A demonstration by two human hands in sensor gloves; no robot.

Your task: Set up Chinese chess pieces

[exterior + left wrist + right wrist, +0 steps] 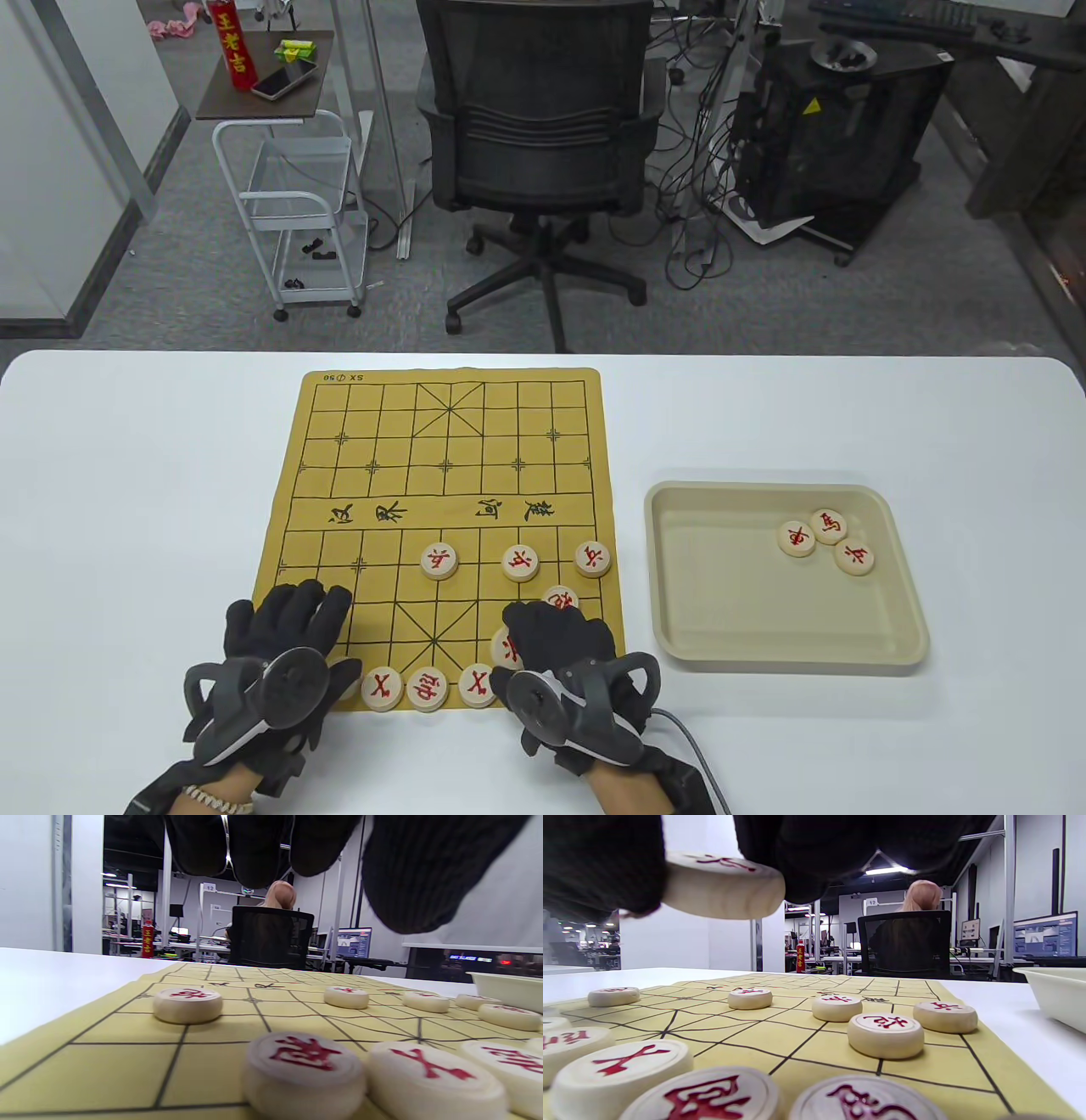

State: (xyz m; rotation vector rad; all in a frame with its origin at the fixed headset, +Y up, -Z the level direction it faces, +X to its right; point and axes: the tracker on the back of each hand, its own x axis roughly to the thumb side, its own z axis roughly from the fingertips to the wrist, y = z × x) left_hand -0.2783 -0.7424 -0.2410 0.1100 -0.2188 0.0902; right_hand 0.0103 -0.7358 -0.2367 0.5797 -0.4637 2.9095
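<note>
The yellow board mat lies mid-table. My right hand pinches a cream piece with a red character and holds it a little above the board's near right part; its edge shows under the fingers. My left hand hovers over the board's near left part with its fingers spread, holding nothing. A piece lies on the board under its fingers, hidden in the table view. Three pieces stand in a row by the river, one behind them, and three on the near row.
A beige tray at the right of the board holds three more pieces in its far right corner. An office chair stands beyond the table's far edge. White table surface lies on both sides of the board.
</note>
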